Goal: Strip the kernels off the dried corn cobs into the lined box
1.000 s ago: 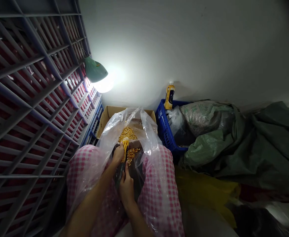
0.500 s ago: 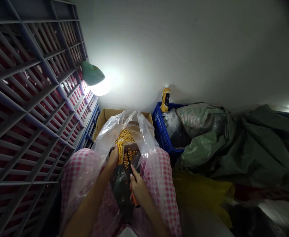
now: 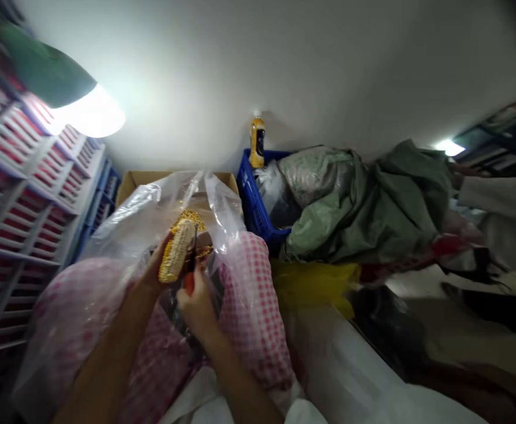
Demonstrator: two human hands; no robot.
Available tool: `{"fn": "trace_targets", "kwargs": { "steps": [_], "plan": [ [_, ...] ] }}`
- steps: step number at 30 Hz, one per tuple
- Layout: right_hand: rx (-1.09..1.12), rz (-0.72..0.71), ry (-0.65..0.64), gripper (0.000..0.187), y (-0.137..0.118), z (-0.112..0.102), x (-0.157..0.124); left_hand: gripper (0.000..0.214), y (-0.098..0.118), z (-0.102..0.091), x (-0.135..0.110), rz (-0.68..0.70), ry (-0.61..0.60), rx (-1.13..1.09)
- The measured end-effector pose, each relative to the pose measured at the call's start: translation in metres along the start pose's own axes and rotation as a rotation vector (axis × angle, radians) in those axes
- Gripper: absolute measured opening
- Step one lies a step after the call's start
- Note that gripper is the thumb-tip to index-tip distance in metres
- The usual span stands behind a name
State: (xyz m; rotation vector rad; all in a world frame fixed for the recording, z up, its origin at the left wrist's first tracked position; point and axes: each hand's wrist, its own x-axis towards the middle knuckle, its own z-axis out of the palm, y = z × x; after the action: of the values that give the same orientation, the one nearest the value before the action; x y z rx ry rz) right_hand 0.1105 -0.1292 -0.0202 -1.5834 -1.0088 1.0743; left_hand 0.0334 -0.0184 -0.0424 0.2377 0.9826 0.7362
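Note:
A corn cob (image 3: pixel 178 250) is gripped in my left hand (image 3: pixel 155 266), tilted upright; a broad pale strip facing me is bare of kernels, with yellow kernels along its edge. My right hand (image 3: pixel 199 303) is closed round the orange handle of a screwdriver-like tool (image 3: pixel 189 282). Its thin dark shaft points up beside the cob; whether it touches the cob I cannot tell. Behind the cob, loose corn kernels (image 3: pixel 198 219) lie in a clear plastic bag (image 3: pixel 129 221), which spreads over my legs and a cardboard box (image 3: pixel 130 179).
Plastic crates (image 3: pixel 23 194) are stacked at the left, with a lit green lamp (image 3: pixel 50 70) by them. Right of the box stands a blue crate (image 3: pixel 255 203) holding bags, with a yellow bottle (image 3: pixel 257 141) at its back. Green tarpaulin (image 3: pixel 372 212) and a yellow sack (image 3: pixel 310 285) lie farther right.
My view has swung right and closer. The cob has turned from its kernel-covered side to its stripped side. My right hand has come up beside the cob with the tool.

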Motion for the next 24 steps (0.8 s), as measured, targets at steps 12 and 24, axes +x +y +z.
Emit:
{"fn": "trace_targets", "kwargs": {
  "steps": [12,24],
  "plan": [
    [-0.053,0.09,0.029,0.028,-0.039,-0.127,-0.088,0.045,0.003,-0.014,0.013,-0.117,-0.301,-0.204],
    [-0.763,0.664,-0.081,0.033,0.074,-0.177,-0.167,0.044,0.0,-0.01,0.009,-0.119,-0.221,-0.172]
  ]
}}
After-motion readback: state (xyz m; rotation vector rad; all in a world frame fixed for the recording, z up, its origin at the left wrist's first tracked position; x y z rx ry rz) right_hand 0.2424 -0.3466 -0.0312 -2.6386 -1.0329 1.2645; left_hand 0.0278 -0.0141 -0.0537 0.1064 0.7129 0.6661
